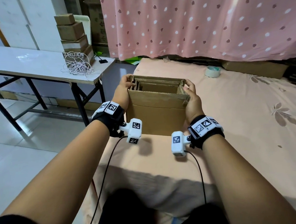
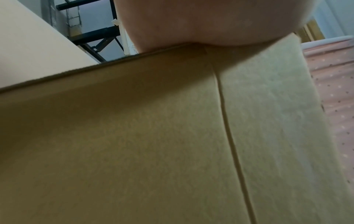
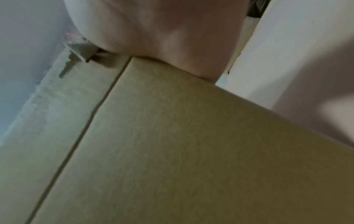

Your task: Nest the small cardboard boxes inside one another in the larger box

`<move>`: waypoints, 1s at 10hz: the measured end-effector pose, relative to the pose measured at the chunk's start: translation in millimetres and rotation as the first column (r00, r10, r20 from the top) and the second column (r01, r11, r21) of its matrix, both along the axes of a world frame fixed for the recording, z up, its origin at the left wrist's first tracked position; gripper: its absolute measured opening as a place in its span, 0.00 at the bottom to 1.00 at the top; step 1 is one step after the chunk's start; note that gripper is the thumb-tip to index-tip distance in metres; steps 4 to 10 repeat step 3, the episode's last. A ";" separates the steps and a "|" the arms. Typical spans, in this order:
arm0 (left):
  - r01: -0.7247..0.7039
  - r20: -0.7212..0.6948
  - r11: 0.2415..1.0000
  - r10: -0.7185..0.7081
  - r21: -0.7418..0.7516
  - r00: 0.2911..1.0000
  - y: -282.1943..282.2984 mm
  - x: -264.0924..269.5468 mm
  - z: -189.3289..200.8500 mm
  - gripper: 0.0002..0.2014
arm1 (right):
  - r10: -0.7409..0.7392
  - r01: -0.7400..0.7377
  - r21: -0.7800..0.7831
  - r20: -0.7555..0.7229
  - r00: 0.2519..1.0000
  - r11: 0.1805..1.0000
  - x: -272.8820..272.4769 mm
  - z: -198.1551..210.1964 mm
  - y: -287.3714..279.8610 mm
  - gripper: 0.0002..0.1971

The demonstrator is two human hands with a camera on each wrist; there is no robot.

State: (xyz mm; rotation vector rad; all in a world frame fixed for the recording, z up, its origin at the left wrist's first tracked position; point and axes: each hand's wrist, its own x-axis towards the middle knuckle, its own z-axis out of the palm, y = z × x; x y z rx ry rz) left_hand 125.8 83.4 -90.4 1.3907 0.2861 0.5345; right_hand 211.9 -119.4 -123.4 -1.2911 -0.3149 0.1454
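Observation:
A large brown cardboard box [image 1: 157, 114] stands upright and open on the pink bed. Several smaller boxes [image 1: 158, 87] sit nested inside it, their rims showing as layered edges at the top. My left hand [image 1: 124, 89] grips the left top rim, fingers curled over the nested edges. My right hand [image 1: 191, 92] grips the right top rim the same way. In the left wrist view the large box's wall [image 2: 153, 136] fills the frame under my left palm [image 2: 210, 19]. The right wrist view shows the same box wall [image 3: 172, 144] below my right palm [image 3: 162, 27].
A white folding table [image 1: 28, 62] stands at the left with a stack of cardboard boxes [image 1: 73, 33] and a tangle of cord [image 1: 78, 66]. A tape roll [image 1: 212, 71] and a flat carton [image 1: 255, 69] lie at the far right of the bed, before a pink curtain [image 1: 198, 18].

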 end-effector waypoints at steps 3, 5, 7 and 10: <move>-0.173 -0.016 0.936 0.187 0.308 0.982 12.8 -9.0 8.3 0.33 | -0.141 0.160 -0.185 0.112 0.984 0.970 -19.4 18.0 -22.0 0.24; -0.173 -0.016 0.936 0.187 0.308 0.982 12.8 -9.0 8.3 0.33 | -0.141 0.160 -0.185 0.112 0.984 0.970 -19.4 18.0 -22.0 0.24; -0.173 -0.016 0.936 0.187 0.308 0.982 12.8 -9.0 8.3 0.33 | -0.141 0.160 -0.185 0.112 0.984 0.970 -19.4 18.0 -22.0 0.24; -0.173 -0.016 0.936 0.187 0.308 0.982 12.8 -9.0 8.3 0.33 | -0.141 0.160 -0.185 0.112 0.984 0.970 -19.4 18.0 -22.0 0.24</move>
